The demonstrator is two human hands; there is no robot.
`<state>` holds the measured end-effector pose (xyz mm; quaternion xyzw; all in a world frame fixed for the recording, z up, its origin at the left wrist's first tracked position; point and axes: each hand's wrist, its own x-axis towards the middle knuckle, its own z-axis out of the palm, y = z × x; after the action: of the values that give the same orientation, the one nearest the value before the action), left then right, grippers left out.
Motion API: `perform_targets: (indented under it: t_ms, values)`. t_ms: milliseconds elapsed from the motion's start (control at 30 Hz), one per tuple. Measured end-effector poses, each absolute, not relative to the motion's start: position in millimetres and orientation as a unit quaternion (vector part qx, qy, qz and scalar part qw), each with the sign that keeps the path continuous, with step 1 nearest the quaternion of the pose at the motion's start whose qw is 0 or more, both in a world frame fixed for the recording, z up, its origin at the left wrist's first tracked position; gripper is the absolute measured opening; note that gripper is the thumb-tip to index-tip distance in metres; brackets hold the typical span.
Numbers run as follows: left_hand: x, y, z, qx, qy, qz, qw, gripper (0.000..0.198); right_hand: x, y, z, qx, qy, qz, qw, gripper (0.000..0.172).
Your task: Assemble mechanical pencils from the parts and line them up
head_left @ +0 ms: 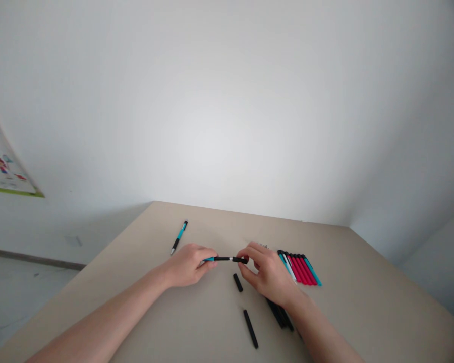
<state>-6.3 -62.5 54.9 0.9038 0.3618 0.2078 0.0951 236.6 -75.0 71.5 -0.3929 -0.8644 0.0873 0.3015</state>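
My left hand (189, 264) grips the teal end of a pen (224, 259) held level just above the beige table (363, 312). My right hand (267, 272) pinches the pen's black end between thumb and fingers. Right of that hand lies a tight row of pens (300, 269), mostly red with teal and white ones at the edges. A short black pen part (237, 282) lies below the held pen, and a longer black part (250, 328) lies nearer to me. More black parts (280, 315) are half hidden under my right wrist.
A single teal and black pen (179, 237) lies apart at the far left of the table. A white wall stands behind the table, with a poster (2, 166) at the left. The table's left edge drops to a grey floor.
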Motion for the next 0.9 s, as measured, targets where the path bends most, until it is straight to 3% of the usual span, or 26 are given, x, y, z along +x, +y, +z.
perform_targets:
  t_ms: [500, 733, 900]
  values:
    - [-7.4, -59.9, 48.4, 0.912, 0.340, 0.212, 0.085, 0.027, 223.9, -80.5, 69.6, -0.385, -0.869, 0.112, 0.291, 0.013]
    - [-2.2, -65.3, 53.6, 0.899, 0.374, 0.207, 0.092, 0.011, 215.8, -78.5, 60.1, -0.360, -0.871, 0.129, 0.308, 0.016]
    - [-2.0, -65.2, 55.4, 0.900, 0.374, 0.211, 0.079, 0.012, 213.1, -77.9, 59.0, -0.372, -0.863, 0.131, 0.315, 0.019]
